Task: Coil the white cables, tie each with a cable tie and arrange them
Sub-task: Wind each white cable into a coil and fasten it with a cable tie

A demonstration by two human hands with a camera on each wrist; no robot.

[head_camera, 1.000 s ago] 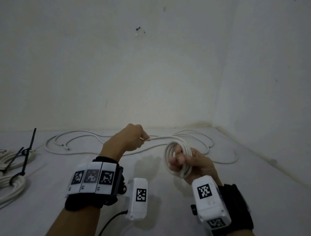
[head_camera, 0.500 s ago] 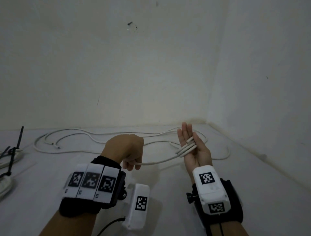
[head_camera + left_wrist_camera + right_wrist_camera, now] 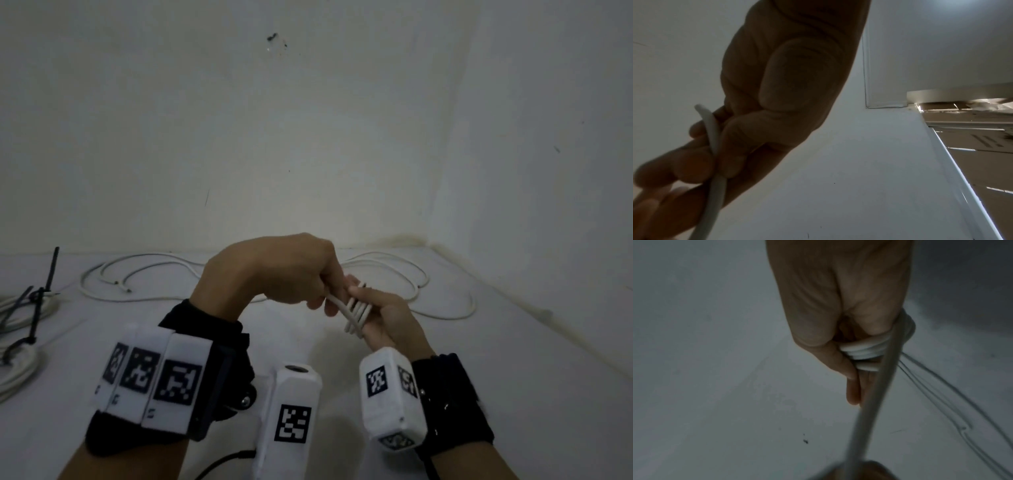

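A white cable is wound in several turns as a coil [image 3: 358,313] round my right hand [image 3: 359,294], whose fingers point forward and look straight. In the right wrist view the thumb lies over the coil [image 3: 865,350] and holds it against the palm. My left hand [image 3: 322,301] is raised just left of the right fingertips and grips the free strand [image 3: 714,134] between thumb and curled fingers. That strand [image 3: 875,394] runs taut across the right palm. The rest of the cable [image 3: 445,308] trails in loops on the white floor behind.
Another loose white cable [image 3: 137,270] lies in loops at the back left. At the far left edge sit coiled white cables [image 3: 17,359] bound with black cable ties [image 3: 37,308]. Walls meet in a corner at the back right.
My left hand rose from below and came up against the right fingertips, bringing the strand across the right hand. The right thumb closed over the coil.
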